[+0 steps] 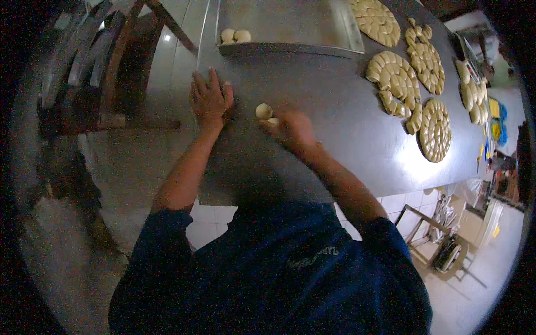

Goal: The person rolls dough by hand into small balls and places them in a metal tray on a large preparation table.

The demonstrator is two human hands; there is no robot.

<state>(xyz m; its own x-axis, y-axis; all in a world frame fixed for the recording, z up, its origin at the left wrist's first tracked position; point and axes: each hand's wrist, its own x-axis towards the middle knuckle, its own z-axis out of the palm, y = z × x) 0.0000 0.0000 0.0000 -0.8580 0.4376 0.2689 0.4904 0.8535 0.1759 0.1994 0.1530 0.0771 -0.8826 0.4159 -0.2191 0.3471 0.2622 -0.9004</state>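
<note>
On the grey metal table (346,134) my left hand (211,99) lies palm down near the left edge, its fingers spread and nothing held. My right hand (293,129), smeared by motion, is curled over the table to the right of it. A small piece of pale dough (273,121) shows at the right fingertips, partly covered by them. Just beyond it sits a round dough ball (264,110). Two more dough balls, the left one (228,36) and the right one (243,36), rest side by side in the near left corner of a metal tray (290,49).
Coiled rows of cut dough pieces, such as a large coil (393,75) and an oval coil (435,131), cover the table's right part. Longer dough pieces (473,92) lie at the far right. A metal frame (419,218) stands on the floor below. Dark racks (89,61) rise at left.
</note>
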